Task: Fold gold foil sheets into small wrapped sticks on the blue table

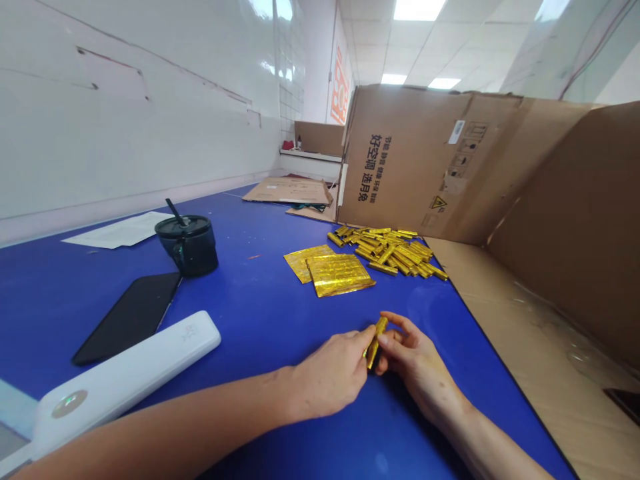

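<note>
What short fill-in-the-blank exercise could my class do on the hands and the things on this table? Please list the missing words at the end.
1. The left hand and right hand both touch a small roll coloured ____.
2. The dark lidded cup stands on a table whose top is ____.
3. Beside the black phone lies a long device coloured ____.
4. In this view, the pile of rolls lies to the ____ of the flat shiny sheets.

Missing words: gold; blue; white; right.

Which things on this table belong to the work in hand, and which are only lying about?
Probably in use:
held gold roll
flat gold sheets
piled gold rolls

Probably lying about:
lidded mug
black slab
white device
paper
flat cardboard
</note>
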`<action>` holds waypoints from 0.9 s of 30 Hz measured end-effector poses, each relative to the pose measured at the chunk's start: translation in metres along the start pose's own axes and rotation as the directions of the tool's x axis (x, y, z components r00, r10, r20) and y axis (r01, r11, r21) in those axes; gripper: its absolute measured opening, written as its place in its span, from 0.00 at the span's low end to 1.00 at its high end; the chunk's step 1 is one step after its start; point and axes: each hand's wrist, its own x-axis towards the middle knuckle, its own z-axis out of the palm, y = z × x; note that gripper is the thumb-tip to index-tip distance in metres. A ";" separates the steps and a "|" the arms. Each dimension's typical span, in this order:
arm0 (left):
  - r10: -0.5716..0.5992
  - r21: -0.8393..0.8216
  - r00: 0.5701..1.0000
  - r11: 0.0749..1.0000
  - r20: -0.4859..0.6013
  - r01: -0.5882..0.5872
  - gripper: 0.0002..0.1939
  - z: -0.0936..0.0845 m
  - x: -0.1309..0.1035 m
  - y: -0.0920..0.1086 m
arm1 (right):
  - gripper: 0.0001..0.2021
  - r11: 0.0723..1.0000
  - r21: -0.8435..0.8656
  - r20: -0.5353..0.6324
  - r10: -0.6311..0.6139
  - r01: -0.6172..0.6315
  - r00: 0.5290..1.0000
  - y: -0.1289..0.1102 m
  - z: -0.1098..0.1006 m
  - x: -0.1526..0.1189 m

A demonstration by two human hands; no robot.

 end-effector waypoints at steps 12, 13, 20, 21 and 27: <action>-0.174 -0.555 0.975 0.802 0.139 0.222 0.16 0.010 0.006 -0.006 | 0.10 0.550 -0.758 0.029 -0.510 0.351 0.860 0.009 -0.008 -0.005; -0.191 -0.605 0.969 0.756 0.159 0.248 0.17 0.010 0.007 -0.005 | 0.08 0.489 -0.785 0.065 -0.545 0.380 0.836 0.009 -0.008 -0.007; -0.302 -0.787 0.910 0.470 0.283 0.400 0.19 -0.002 0.012 0.008 | 0.11 0.311 -0.816 0.271 -0.538 0.487 0.798 -0.002 -0.009 -0.013; -0.308 -0.799 0.911 0.453 0.276 0.395 0.19 -0.003 0.012 0.008 | 0.13 0.285 -0.820 0.301 -0.523 0.497 0.797 -0.003 -0.009 -0.013; -0.298 -0.809 0.927 0.471 0.229 0.351 0.20 0.000 0.011 0.004 | 0.18 0.183 -0.866 0.331 -0.490 0.466 0.806 -0.002 -0.011 -0.013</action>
